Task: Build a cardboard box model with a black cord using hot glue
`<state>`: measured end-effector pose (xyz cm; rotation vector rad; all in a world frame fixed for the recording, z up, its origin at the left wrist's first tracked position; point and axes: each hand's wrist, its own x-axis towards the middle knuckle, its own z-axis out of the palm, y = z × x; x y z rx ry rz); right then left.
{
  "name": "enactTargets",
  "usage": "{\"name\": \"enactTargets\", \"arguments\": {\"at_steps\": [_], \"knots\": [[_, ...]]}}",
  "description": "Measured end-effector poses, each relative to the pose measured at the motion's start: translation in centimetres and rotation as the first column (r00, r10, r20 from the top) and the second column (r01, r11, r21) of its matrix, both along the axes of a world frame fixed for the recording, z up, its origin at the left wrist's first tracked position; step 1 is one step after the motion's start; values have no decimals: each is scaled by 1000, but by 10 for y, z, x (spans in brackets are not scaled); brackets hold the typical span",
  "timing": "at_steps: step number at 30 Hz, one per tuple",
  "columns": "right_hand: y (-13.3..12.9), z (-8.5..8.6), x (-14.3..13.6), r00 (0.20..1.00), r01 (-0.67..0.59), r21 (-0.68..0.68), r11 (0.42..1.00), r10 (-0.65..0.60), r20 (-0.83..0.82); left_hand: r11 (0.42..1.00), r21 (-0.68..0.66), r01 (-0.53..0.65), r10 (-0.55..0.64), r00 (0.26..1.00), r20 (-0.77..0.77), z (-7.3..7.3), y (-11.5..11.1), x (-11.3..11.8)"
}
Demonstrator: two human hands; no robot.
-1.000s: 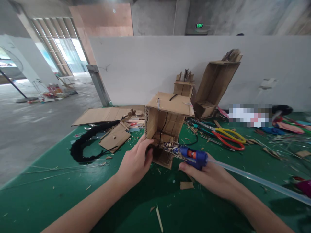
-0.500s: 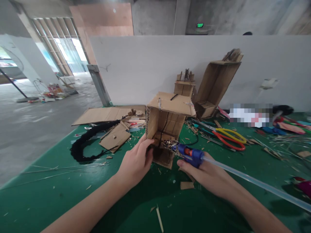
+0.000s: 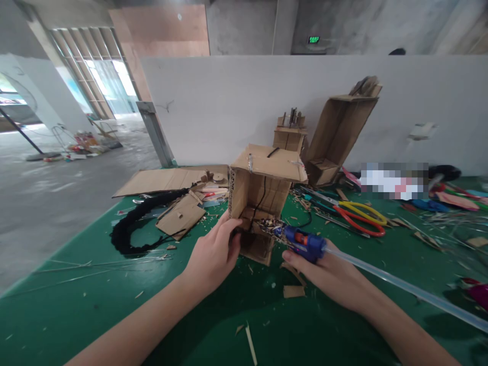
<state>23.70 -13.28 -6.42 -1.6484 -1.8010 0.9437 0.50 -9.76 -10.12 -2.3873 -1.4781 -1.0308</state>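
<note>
At the middle of the green desk (image 3: 152, 320), an open-fronted cardboard box (image 3: 272, 162) stands between the hands. The left hand (image 3: 211, 251) is closed on its lower left side, fingers curled round the edge, apparently to brace light walls against the tool's push. The right hand (image 3: 335, 279) grips a blue glue gun (image 3: 310, 246) from below, its debris-crusted nozzle directed into the opening; this hold probably gives control of the tip while letting the long glue stick (image 3: 404, 285) trail freely rearward. Black cord (image 3: 261, 195) runs down the box's inner back. Left: a fuzzy black strand (image 3: 121, 234) and a flat cardboard sheet (image 3: 168, 180). Right: scissors (image 3: 360, 221) with red and yellow handles. Behind: a taller cardboard form (image 3: 335, 127) near a white partition (image 3: 221, 101). Scraps litter the surface. Beyond: bare concrete floor (image 3: 99, 188), grey walls and a lit green exit sign (image 3: 313, 39).
</note>
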Motion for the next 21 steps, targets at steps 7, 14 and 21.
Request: {"name": "enactTargets", "arguments": {"at_steps": [7, 14, 21], "knots": [[-1, -8, 8, 999, 17, -39, 999, -16, 31, 1000, 19, 14, -14, 1000, 2, -2, 2, -1], [-4, 7, 8, 983, -109, 57, 992, 100, 153, 1000, 0, 16, -17, 1000, 3, 0, 0, 0], [-2, 3, 8, 1000, 12, 34, 999, -12, 27, 1000, -1, 22, -22, 1000, -8, 1, 0, 0]]}}
